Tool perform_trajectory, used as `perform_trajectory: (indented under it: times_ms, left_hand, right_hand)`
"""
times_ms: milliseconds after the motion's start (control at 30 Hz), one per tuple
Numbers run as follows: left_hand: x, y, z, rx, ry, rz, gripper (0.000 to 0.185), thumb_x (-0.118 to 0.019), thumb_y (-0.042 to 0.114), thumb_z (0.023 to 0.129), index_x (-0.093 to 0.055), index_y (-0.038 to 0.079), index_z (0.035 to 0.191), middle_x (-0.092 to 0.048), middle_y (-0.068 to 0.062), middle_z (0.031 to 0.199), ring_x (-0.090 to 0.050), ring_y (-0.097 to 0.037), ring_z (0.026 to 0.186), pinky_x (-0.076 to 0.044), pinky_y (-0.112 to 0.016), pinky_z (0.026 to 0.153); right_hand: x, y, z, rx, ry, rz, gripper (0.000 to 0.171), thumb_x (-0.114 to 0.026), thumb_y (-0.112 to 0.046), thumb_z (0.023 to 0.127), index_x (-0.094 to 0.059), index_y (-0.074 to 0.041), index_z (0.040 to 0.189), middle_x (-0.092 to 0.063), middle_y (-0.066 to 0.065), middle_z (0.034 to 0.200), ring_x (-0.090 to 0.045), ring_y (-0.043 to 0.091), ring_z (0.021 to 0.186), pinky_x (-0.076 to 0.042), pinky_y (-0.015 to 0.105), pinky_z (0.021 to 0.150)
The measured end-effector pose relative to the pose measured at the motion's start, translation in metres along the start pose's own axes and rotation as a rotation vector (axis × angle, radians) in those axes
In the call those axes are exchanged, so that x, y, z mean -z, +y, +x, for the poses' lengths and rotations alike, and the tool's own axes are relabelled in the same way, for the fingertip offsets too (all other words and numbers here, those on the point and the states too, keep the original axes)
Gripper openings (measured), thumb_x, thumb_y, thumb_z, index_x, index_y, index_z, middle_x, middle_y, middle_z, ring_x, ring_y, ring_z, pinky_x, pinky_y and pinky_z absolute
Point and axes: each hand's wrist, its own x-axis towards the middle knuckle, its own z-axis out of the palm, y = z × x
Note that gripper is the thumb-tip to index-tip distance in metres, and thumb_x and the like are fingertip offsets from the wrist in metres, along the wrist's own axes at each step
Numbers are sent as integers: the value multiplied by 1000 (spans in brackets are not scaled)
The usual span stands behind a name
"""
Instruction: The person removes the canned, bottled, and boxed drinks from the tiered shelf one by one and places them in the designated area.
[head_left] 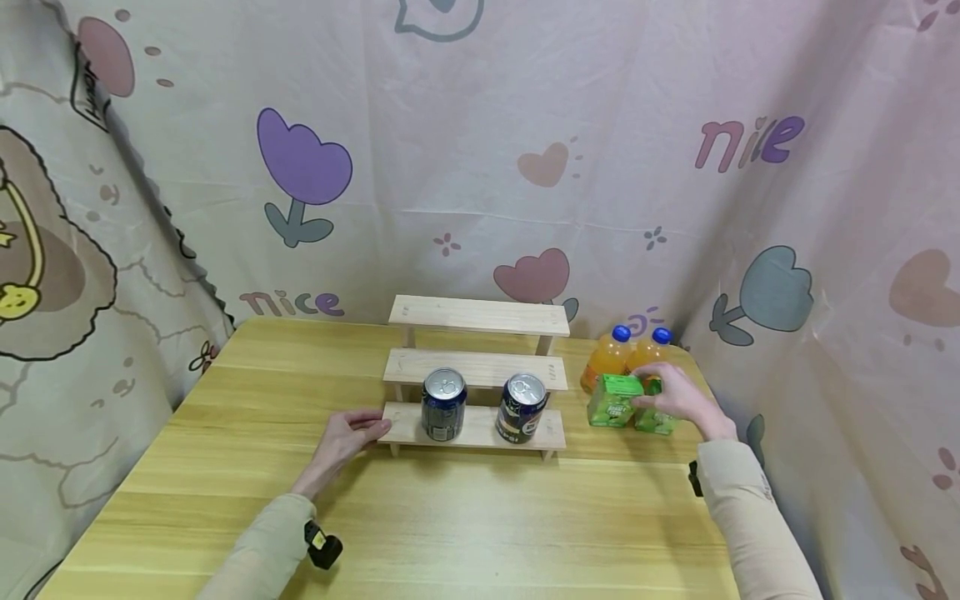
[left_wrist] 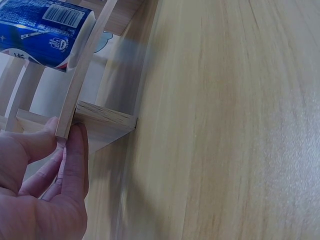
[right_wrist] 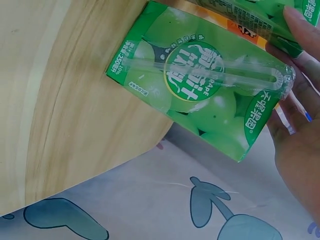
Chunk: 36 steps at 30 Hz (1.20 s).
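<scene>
My left hand (head_left: 352,437) pinches the left end of the lowest board of a three-step wooden rack (head_left: 472,429). In the left wrist view the thumb lies on the board's upper face, with fingers (left_wrist: 75,160) beneath it. Two dark blue drink cans (head_left: 443,404) (head_left: 521,408) stand upright on that board. On the right, my right hand (head_left: 678,396) holds the left green juice carton (head_left: 615,402) between thumb and fingers at its right upper edge. Beside it, partly under the hand, stands a second green juice carton (right_wrist: 200,75) with a wrapped straw on its side.
Two orange juice bottles (head_left: 606,357) (head_left: 648,350) with blue caps stand right behind the cartons. The wooden table (head_left: 480,525) backs onto a patterned curtain (head_left: 450,167), which also hangs along both sides. The rack's middle board (head_left: 472,367) and top board (head_left: 480,314) rise behind the cans.
</scene>
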Motion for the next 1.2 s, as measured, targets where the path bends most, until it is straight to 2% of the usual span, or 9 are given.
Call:
perform_trajectory:
  times_ms: [400,833,1067,1200]
  left_hand:
    - [0,0,0,-7,-3,-3,47,-73,10,96,-58,-17,132,-77,-18,110,-67,-3,82,-58,-18,72]
    - [1,0,0,-11,-4,-14,47,-73,10,95,-58,-17,131,-78,-11,104,-67,-2,80,-58,-18,71]
    - [1,-1,0,-14,-7,-13,47,-73,10,96,-58,-17,132,-78,-9,103,-67,-3,80,-58,-18,71]
    - [1,-1,-1,-10,-2,-13,46,-73,9,95,-59,-16,131,-78,-9,102,-68,-3,80,-58,-17,71]
  right_hand:
    - [-3,0,-3,-31,11,4,36,-83,-9,84,-71,4,115,-73,20,107,-65,35,99,-52,63,94]
    - [-5,0,-3,-17,38,-9,37,-84,-9,83,-71,5,115,-73,18,104,-65,33,96,-53,61,92]
    - [-4,-7,-6,-27,40,4,48,-83,-9,84,-65,11,125,-68,31,122,-61,50,115,-47,69,102]
    - [-3,-11,-9,-34,51,16,53,-81,-9,86,-61,13,130,-64,34,129,-56,54,122,-43,71,106]
